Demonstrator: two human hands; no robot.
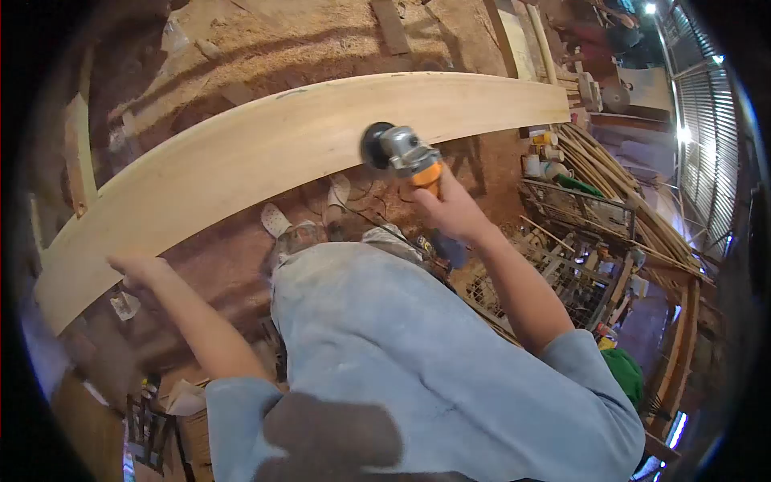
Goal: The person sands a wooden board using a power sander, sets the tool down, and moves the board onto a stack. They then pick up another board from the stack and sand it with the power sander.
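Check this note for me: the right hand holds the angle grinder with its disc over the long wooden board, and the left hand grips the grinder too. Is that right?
Not the left hand: the head view shows it at the board's near edge, away from the grinder. The right hand does hold the angle grinder, its disc over the board.

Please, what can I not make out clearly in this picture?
All in the head view:
Underside of the long board: hidden by its upper face.
Working face of the grinder disc: hidden by the disc's back.
Some fingers of the right hand: hidden by the hand and grinder.
Upper right background: small, dim, blurred.
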